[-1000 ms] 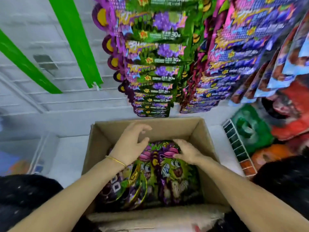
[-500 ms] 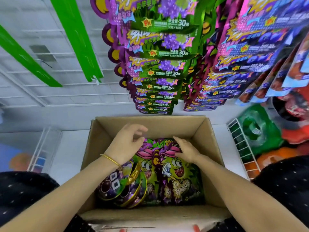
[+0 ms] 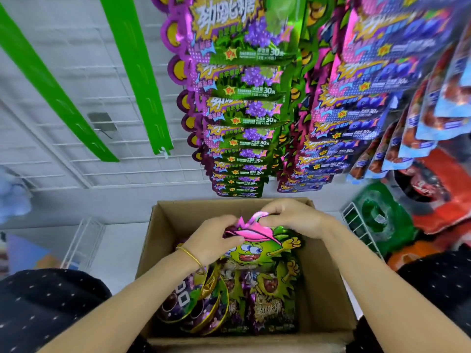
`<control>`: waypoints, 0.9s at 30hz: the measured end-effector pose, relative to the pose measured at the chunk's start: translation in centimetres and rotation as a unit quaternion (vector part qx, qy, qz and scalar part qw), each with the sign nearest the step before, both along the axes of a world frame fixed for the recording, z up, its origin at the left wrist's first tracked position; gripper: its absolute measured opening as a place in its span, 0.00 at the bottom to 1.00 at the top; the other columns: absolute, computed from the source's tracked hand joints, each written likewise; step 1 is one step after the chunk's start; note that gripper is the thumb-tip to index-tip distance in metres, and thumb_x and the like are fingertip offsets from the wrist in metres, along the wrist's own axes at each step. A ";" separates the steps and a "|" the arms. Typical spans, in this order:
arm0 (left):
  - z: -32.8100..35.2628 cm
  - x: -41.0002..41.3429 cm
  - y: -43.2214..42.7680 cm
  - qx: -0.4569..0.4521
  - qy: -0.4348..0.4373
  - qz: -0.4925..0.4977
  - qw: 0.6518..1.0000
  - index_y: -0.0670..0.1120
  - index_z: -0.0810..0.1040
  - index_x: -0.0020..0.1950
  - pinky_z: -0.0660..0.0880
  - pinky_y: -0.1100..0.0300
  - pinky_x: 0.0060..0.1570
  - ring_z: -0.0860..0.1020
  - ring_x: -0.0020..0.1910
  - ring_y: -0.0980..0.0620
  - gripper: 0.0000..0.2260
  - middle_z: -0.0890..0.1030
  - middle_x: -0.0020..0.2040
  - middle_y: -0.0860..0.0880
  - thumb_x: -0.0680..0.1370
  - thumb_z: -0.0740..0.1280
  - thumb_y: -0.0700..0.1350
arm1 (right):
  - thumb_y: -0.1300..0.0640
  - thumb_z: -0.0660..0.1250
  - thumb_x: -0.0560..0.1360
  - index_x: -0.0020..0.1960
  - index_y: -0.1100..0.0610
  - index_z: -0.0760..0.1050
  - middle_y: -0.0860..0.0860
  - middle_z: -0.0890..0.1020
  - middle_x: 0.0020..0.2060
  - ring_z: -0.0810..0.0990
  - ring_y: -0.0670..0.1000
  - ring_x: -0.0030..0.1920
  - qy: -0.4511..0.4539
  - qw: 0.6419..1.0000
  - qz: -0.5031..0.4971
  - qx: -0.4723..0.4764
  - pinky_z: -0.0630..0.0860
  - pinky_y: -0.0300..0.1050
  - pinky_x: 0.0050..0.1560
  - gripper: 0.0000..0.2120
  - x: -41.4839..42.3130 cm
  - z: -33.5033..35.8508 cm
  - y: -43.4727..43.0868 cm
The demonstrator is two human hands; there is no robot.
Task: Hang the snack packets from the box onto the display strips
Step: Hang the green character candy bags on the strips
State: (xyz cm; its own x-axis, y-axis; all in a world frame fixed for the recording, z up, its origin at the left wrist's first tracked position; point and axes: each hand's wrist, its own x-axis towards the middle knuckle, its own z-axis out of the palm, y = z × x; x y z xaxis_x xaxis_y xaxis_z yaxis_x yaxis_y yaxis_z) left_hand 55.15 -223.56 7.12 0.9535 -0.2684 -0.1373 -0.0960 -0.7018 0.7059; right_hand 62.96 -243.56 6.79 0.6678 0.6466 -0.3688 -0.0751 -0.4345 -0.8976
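An open cardboard box (image 3: 173, 220) sits in front of me with several green and purple snack packets (image 3: 270, 301) inside. Both hands hold one green cartoon packet (image 3: 257, 248) by its pink top, lifted above the others. My left hand (image 3: 211, 240) pinches the top's left side and my right hand (image 3: 295, 220) grips its right side. Two bare green display strips (image 3: 137, 72) hang on the white wire grid at upper left. A strip full of green-purple packets (image 3: 242, 110) hangs above the box.
More filled strips of pink-blue packets (image 3: 356, 98) and light blue packets (image 3: 433, 110) hang at upper right. Red, green and orange bags (image 3: 433, 200) fill a wire rack at right. A white wire basket (image 3: 84, 240) stands left of the box.
Both hands closed on the top of one green packet and raised it out of the stack. The camera moved nearer to the box and the strips.
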 end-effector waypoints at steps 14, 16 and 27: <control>27.4 6.9 3.2 -0.162 -0.265 0.088 0.946 0.48 0.77 0.45 0.74 0.65 0.42 0.77 0.38 0.59 0.03 0.80 0.42 0.48 0.75 0.66 0.40 | 0.56 0.67 0.75 0.44 0.52 0.76 0.39 0.70 0.35 0.68 0.38 0.36 -0.464 0.881 -0.087 0.026 0.66 0.31 0.39 0.01 0.9 24.4 2.9; 32.0 9.4 2.9 -0.191 -0.347 0.122 0.910 0.44 0.76 0.53 0.74 0.61 0.48 0.76 0.42 0.55 0.07 0.79 0.47 0.47 0.75 0.66 0.41 | 0.58 0.67 0.75 0.49 0.57 0.78 0.41 0.75 0.37 0.72 0.43 0.41 -0.527 0.841 -0.117 0.036 0.65 0.31 0.40 0.05 1.7 28.2 3.1; 44.7 15.9 0.4 -0.230 -0.407 0.172 0.867 0.38 0.73 0.59 0.71 0.61 0.36 0.74 0.34 0.48 0.13 0.79 0.50 0.35 0.76 0.64 0.41 | 0.60 0.68 0.73 0.52 0.62 0.79 0.57 0.82 0.48 0.78 0.54 0.49 -0.673 0.702 -0.226 0.051 0.70 0.46 0.50 0.09 6.7 42.4 4.8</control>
